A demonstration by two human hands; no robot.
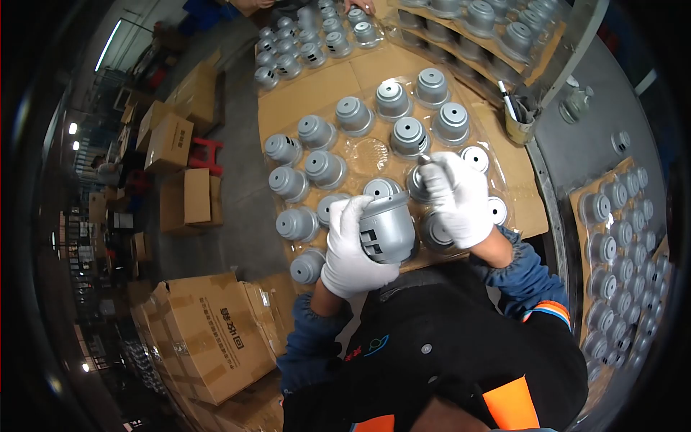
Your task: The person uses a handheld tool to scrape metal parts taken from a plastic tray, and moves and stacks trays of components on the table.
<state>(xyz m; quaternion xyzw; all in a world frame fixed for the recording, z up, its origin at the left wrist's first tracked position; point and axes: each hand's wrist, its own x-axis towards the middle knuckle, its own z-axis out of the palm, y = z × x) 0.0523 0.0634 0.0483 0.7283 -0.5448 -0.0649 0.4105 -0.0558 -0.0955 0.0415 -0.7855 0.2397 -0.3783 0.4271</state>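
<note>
My left hand (pixel 350 252), in a white glove, is wrapped round a grey metal housing (pixel 394 234) with dark square slots in its side, held tilted above the tray. To its right, my gloved right hand (pixel 458 198) is closed, with a small dark tip poking out at the fingers; most of that object is hidden. Rows of similar grey housings (pixel 355 115) stand on a clear plastic tray (pixel 371 153), which has one bare round pocket near its middle.
More housings fill another tray (pixel 309 43) at the back, where a person's hand (pixel 362 6) shows. A cup of pens (pixel 518 128) stands at the right. Cardboard boxes (pixel 209 335) sit at the left. Further housings (pixel 604 248) lie at the far right.
</note>
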